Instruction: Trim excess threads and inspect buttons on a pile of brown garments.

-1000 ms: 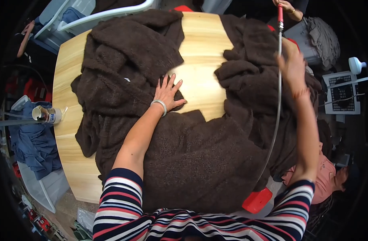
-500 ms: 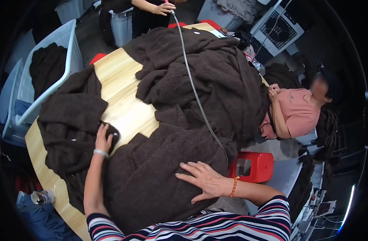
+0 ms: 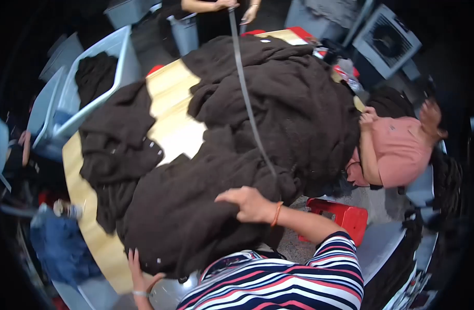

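Observation:
A dark brown fleecy garment (image 3: 180,206) lies spread over the near side of the wooden table (image 3: 87,201). Over it is my right hand (image 3: 250,204), index finger stretched to the left and the other fingers curled back; whether it touches the cloth I cannot tell. By the garment's near left edge, my left hand (image 3: 139,274) has its fingers spread, thumb apart, with nothing in them. Small pale spots show near that edge. A second brown garment (image 3: 115,137) lies crumpled at the left. Farther back is a large brown heap of cloth (image 3: 288,98).
A grey hose (image 3: 245,85) runs across the heap from a co-worker's hands (image 3: 224,5) at the back. A person in a pink shirt (image 3: 397,150) is at the right. A red stool (image 3: 345,219), a white bin (image 3: 113,77) and blue cloth (image 3: 64,245) surround the table.
My left hand has left the left-hand garment and come back to the near edge. My right hand has gone from lying flat, fingers spread, to partly curled. My view has shifted.

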### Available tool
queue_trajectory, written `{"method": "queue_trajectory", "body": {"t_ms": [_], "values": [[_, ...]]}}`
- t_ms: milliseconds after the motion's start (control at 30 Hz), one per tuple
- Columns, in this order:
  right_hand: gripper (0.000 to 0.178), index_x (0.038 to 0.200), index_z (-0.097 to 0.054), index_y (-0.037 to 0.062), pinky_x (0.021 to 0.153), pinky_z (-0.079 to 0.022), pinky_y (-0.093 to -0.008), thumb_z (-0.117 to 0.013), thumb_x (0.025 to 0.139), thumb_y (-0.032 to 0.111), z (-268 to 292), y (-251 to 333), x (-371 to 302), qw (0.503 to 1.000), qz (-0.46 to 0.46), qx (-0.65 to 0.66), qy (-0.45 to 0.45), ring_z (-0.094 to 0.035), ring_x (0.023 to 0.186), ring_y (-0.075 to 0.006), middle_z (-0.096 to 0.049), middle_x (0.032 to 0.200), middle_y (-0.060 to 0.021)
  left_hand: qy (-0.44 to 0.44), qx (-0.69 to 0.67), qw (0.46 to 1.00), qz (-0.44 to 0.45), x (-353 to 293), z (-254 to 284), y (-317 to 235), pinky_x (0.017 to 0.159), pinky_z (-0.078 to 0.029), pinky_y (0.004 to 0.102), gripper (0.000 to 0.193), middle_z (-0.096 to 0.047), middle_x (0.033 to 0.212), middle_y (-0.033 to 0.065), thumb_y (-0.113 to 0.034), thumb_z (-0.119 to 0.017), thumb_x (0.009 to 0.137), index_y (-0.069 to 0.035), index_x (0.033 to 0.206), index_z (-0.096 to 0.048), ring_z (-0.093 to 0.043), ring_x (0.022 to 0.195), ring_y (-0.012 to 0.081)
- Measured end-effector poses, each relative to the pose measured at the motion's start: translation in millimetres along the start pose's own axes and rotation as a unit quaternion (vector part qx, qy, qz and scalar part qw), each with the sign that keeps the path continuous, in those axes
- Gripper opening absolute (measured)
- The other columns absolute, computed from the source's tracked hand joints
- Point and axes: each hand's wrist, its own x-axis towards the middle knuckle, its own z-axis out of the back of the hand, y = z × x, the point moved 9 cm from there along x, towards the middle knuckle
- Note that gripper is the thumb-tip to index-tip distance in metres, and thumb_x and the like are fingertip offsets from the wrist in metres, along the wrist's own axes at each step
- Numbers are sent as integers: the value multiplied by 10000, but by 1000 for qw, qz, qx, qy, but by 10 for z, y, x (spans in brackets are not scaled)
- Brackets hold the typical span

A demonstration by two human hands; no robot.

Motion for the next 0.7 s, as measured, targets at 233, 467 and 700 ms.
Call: {"method": "queue_trajectory", "body": {"t_ms": [233,467,700], "values": [[314,1077,-625,-18,837,-489,-276,-638,765,-46,691,303,108,986,-29,161,45,-631,918,-140,-685,954,-84,-163,43,985,-44,-2,-45,246,1073,-376,407,628,-519,1341,169,88,-572,641,-50,1254,-563,-468,1274,359],[260,1001,-647,-46,815,-480,-257,-545,772,-113,1088,62,218,995,-12,86,-57,-621,898,-116,-683,918,-48,-248,-208,946,5,98,779,11,894,-477,299,385,-662,965,128,90,-478,707,18,1058,-620,-636,973,226],[570,1216,-595,77,1001,-367,-436,-779,688,182,689,279,370,935,-25,-352,44,-514,1158,-299,-575,1207,-108,-318,121,930,-136,294,739,-716,903,-455,423,467,-594,1116,170,-69,-738,731,-45,1176,-600,-558,1046,356]]}}
